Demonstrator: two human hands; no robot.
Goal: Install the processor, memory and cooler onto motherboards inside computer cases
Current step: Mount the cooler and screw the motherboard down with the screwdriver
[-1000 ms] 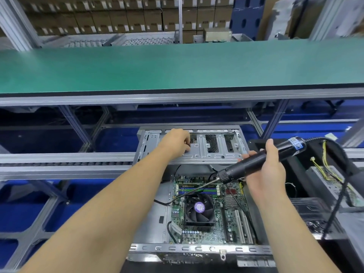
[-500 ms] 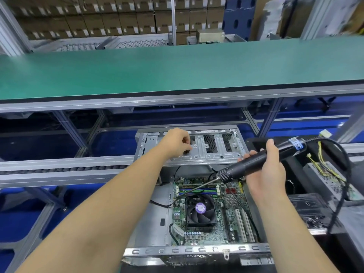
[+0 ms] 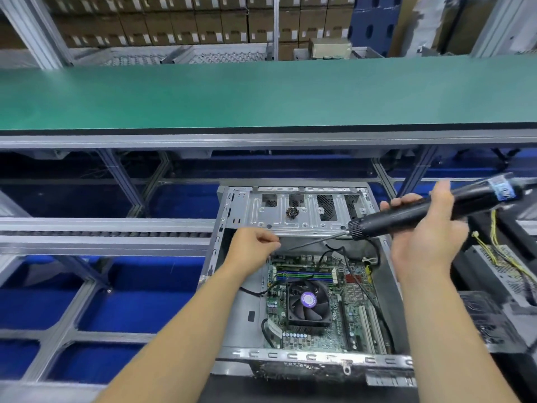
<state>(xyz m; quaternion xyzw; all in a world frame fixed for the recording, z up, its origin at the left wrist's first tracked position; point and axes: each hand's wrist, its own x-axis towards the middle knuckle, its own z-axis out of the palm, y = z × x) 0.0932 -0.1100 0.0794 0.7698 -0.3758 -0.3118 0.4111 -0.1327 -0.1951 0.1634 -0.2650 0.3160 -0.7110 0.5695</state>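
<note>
- The computer case (image 3: 232, 216) lay open at the 6 o'clock side of the view, its motherboard (image 3: 348, 309) flat inside.
- The cooler (image 3: 308, 304) sat on the board with its fan facing up, so the processor, hidden beneath it, was probably already in.
- A memory stick seemed to sit in the slots (image 3: 303, 276) at 12 o'clock of the cooler; I could not tell how many were filled.
- The right hand (image 3: 427, 242) had its fingers curled round an electric screwdriver (image 3: 430, 212), whose bit pointed toward 9 o'clock.
- The left hand (image 3: 252, 245) had its fingers pressed together, apparently pinching something small just beside the bit tip; what it held was not visible.
- Screwing appeared to be what remained, perhaps the cooler.
- A small heap of screws (image 3: 292, 212) lay on the drive cage (image 3: 308, 222).
- The screwdriver's blue label (image 3: 502, 189) and the purple fan sticker (image 3: 308, 299) were too blurred to read.
</note>
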